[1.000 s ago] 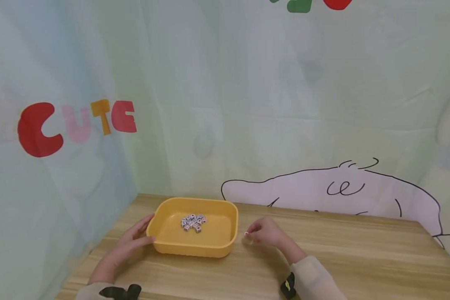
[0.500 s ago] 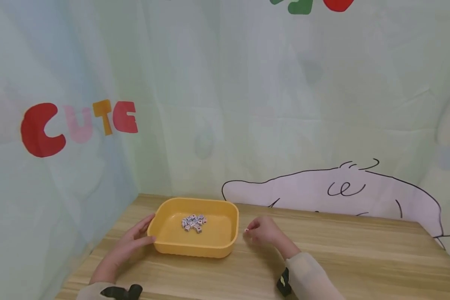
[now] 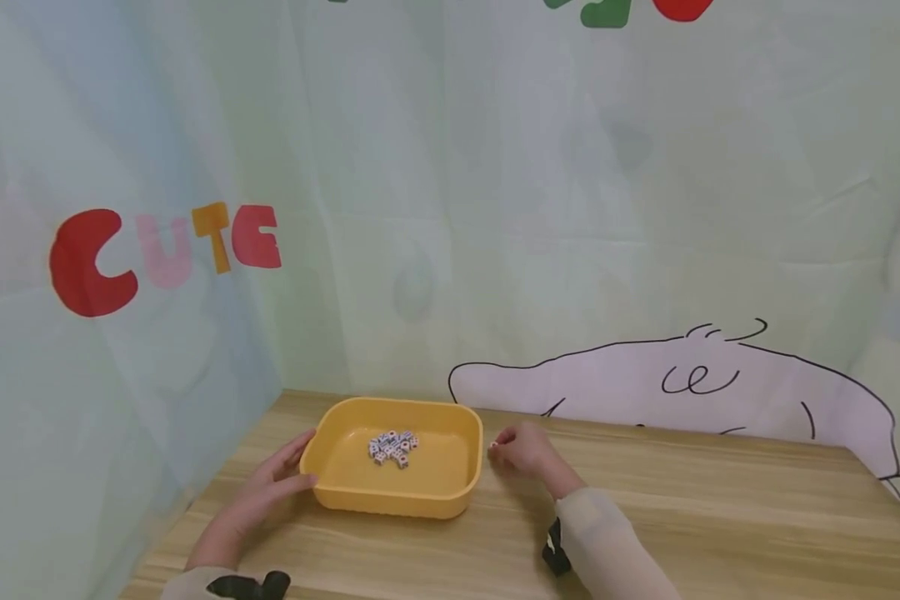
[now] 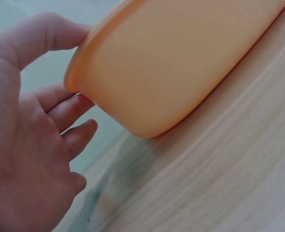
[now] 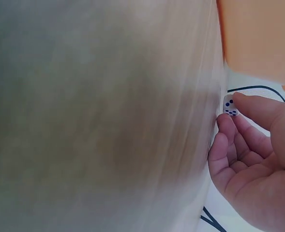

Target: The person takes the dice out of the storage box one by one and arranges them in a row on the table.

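A yellow plastic basin (image 3: 393, 504) stands on the wooden table, a small heap of white dice (image 3: 393, 447) on its floor. At the basin's left end, my left hand (image 3: 270, 483) holds the edge, thumb and fingertips spread along the rim; the left wrist view shows the thumb (image 4: 60, 36) touching the rim and the lower fingers free of the wall. Just right of the basin, my right hand (image 3: 528, 454) pinches one die (image 5: 230, 105) between thumb and fingers. Its dark pips show in the right wrist view, close to the tabletop.
The wooden table (image 3: 690, 508) extends to the right of the basin. Printed cloth (image 3: 390, 208) hangs behind and along the left side, with coloured letters and a pale cartoon figure (image 3: 615, 379). A dark cable (image 5: 261, 88) shows in the right wrist view.
My right hand, still pinching the die, has moved slightly away from me along the basin's right side. The left hand keeps its place at the basin, which stays put.
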`<state>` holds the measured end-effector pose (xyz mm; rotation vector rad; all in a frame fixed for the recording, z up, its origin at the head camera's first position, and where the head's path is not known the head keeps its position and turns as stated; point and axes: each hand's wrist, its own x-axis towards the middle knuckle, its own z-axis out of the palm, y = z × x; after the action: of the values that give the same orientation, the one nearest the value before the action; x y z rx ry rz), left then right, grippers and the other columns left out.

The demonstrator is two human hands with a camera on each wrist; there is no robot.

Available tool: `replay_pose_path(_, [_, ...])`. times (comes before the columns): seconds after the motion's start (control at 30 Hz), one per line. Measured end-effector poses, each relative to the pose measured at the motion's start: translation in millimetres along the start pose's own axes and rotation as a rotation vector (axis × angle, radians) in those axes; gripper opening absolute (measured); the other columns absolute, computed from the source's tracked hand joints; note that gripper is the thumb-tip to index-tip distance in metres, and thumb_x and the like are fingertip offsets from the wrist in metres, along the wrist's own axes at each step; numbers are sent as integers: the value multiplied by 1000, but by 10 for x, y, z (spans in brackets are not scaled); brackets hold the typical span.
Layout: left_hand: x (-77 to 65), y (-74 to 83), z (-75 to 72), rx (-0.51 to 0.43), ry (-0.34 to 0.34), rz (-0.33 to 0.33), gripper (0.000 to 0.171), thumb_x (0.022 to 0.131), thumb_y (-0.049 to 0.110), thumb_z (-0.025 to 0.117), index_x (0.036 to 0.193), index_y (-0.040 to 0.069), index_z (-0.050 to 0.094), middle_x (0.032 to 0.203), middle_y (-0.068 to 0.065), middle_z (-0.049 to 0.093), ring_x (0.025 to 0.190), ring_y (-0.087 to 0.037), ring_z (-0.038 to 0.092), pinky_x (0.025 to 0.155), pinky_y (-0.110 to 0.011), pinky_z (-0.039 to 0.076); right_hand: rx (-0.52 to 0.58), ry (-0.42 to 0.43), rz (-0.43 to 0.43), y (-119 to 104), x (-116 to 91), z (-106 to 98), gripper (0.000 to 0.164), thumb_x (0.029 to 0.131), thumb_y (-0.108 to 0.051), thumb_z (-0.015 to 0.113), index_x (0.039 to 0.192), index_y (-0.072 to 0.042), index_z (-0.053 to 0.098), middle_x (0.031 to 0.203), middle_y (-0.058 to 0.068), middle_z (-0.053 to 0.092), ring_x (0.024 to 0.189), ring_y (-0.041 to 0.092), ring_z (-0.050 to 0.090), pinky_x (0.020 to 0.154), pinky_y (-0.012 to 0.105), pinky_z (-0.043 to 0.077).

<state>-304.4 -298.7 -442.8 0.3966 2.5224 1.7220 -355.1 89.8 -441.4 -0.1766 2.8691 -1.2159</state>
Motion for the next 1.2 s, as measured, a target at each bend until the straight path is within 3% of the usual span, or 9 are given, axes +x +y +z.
replay_pose_path(0.13, [-11, 28, 7, -2, 9, -10, 74, 89, 14, 63, 151, -1, 25, 152, -24, 29, 107, 23, 36, 112, -53, 24, -11, 9, -17, 4, 14, 8, 10, 82, -9, 71, 75, -2, 70, 62, -3, 58, 61, 11, 50, 54, 20, 41])
replay_pose_path(0.27, [-14, 36, 7, 8, 16, 5, 72, 89, 13, 63, 150, -2, 26, 151, -25, 31, 108, 23, 36, 104, -22, 34, -39, 4, -15, 2, 30, 2, 12, 84, -11, 71, 76, -2, 69, 66, -1, 58, 64, 12, 50, 56, 21, 42])
replay_pose_path(0.37, [-15, 26, 6, 7, 15, 23, 71, 89, 11, 62, 149, -4, 27, 149, -27, 33, 108, 22, 37, 94, -10, 34, -52, 0, -10, -1, 40, -3, 13, 84, -12, 71, 78, -2, 69, 68, 0, 59, 66, 12, 51, 57, 22, 44])
replay_pose_path(0.47, [-14, 21, 10, 12, 17, 13, 71, 89, 11, 62, 149, -3, 27, 150, -26, 34, 116, 13, 40, 93, -9, 34, -55, 5, -14, 8, 37, -9, 13, 84, -12, 71, 78, -1, 68, 68, 0, 58, 66, 12, 52, 57, 23, 44])
replay_pose_path(0.67, [-12, 22, 16, 22, 13, -20, 73, 90, 12, 62, 151, -1, 25, 151, -24, 32, 133, -26, 39, 98, -18, 36, -45, 12, -14, 5, -13, -55, 13, 84, -14, 71, 78, -2, 68, 67, 0, 61, 64, 12, 53, 57, 24, 45])
replay_pose_path(0.9, [-17, 16, 21, -25, 6, -8, 73, 89, 12, 62, 151, -1, 24, 152, -26, 30, 115, 9, 45, 92, -10, 36, 44, 105, -58, -213, 20, -208, 15, 84, -11, 67, 92, 2, 70, 80, 7, 67, 70, 15, 60, 62, 28, 52])
replay_pose_path(1.0, [-21, 17, 27, -28, 12, -7, 73, 89, 11, 62, 151, -2, 24, 151, -27, 31, 119, 2, 46, 91, -10, 36, 138, 86, -46, -409, 40, -223, 19, 88, -13, 66, 100, 2, 69, 85, 8, 67, 72, 15, 60, 64, 29, 54])
replay_pose_path(1.1, [-14, 22, 28, -25, 14, -18, 73, 90, 11, 62, 151, -2, 24, 151, -26, 31, 130, -23, 43, 92, -11, 36, 204, 50, -68, -593, 39, -168, 22, 89, -14, 66, 104, 2, 68, 88, 9, 67, 75, 15, 61, 67, 29, 55])
replay_pose_path(1.2, [-4, 11, 32, -27, 14, -30, 73, 90, 11, 61, 151, -2, 23, 152, -25, 30, 136, -37, 35, 93, -11, 35, 230, -3, -103, -727, 36, -51, 23, 89, -14, 67, 105, 3, 68, 87, 8, 67, 73, 14, 60, 65, 27, 55])
